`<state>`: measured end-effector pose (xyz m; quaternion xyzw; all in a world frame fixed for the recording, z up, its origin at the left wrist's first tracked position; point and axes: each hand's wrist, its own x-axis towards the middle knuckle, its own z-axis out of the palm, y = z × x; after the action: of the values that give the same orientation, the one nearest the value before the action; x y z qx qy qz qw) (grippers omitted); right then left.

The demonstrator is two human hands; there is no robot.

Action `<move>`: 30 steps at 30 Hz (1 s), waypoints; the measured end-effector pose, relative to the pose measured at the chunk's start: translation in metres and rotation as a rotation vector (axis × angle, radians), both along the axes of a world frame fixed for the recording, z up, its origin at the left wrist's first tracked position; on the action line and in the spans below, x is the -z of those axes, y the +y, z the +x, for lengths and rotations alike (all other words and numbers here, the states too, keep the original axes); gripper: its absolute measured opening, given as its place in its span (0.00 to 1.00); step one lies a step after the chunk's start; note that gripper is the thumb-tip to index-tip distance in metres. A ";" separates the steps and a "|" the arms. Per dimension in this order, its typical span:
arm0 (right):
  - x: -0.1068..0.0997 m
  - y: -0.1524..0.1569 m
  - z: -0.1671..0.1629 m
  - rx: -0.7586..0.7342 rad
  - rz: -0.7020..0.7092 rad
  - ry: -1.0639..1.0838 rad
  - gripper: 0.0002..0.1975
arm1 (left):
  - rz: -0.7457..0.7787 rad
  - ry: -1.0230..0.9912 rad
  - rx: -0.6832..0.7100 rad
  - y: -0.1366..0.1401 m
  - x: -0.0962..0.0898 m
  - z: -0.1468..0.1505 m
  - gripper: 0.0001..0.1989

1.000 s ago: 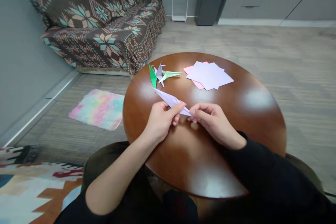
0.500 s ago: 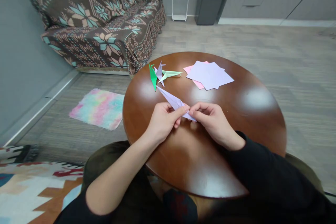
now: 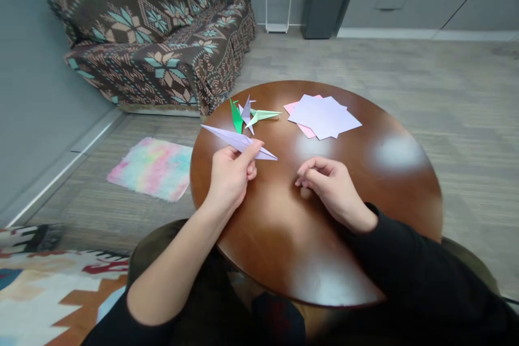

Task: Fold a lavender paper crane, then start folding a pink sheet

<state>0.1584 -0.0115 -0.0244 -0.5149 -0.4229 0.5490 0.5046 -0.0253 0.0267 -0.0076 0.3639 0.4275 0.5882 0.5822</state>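
Observation:
My left hand (image 3: pixel 235 173) pinches a long, narrow piece of folded lilac paper (image 3: pixel 227 136) between thumb and fingers, its pointed ends sticking out to either side. Over the table to the right, my right hand (image 3: pixel 324 181) is closed with its fingers curled together, apart from the paper and with nothing showing in it. Just beyond the folded paper lie a green paper crane (image 3: pixel 235 116), a lilac paper crane (image 3: pixel 246 112) and a pale green paper crane (image 3: pixel 261 115), close together.
On the round brown table (image 3: pixel 389 194), a fanned stack of lilac and pink paper sheets (image 3: pixel 324 116) lies toward the far side. A patterned covered sofa (image 3: pixel 162 48) stands at the back left, with a fluffy pastel mat (image 3: pixel 152 167) on the floor nearer.
My left hand has moved left with the folded paper, which now lies at a flatter angle. My right hand has let go of the paper's end and stays almost in place.

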 end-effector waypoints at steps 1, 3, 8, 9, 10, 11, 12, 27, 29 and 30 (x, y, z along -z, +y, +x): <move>0.001 0.000 0.001 0.010 0.009 0.027 0.02 | 0.003 0.009 0.021 0.000 0.000 -0.001 0.13; 0.000 0.001 0.001 0.015 0.037 0.049 0.04 | 0.006 0.032 0.073 -0.001 0.002 0.000 0.14; -0.007 -0.002 -0.001 -0.058 0.094 -0.083 0.11 | 0.015 0.109 0.208 -0.009 0.005 0.006 0.14; -0.009 -0.002 -0.002 -0.069 0.102 -0.111 0.12 | 0.019 0.111 0.228 -0.010 0.005 0.007 0.14; -0.010 -0.003 -0.002 -0.080 0.110 -0.135 0.12 | 0.021 0.106 0.242 -0.011 0.005 0.007 0.14; -0.011 -0.003 -0.002 -0.090 0.115 -0.152 0.13 | 0.019 0.097 0.247 -0.011 0.004 0.008 0.14; -0.012 -0.003 -0.002 -0.099 0.120 -0.163 0.13 | 0.013 0.085 0.243 -0.012 0.004 0.008 0.14; -0.012 -0.005 -0.005 -0.062 0.128 -0.197 0.12 | -0.089 0.061 0.270 -0.018 0.006 0.013 0.15; -0.011 -0.005 -0.005 -0.065 0.117 -0.191 0.13 | -0.114 0.045 0.265 -0.018 0.006 0.013 0.16; -0.011 -0.005 -0.005 -0.065 0.110 -0.187 0.13 | -0.122 0.039 0.267 -0.018 0.006 0.013 0.17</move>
<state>0.1538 -0.0169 -0.0132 -0.5214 -0.5143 0.4907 0.4722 -0.0123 0.0092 -0.0132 0.3928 0.4215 0.4713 0.6678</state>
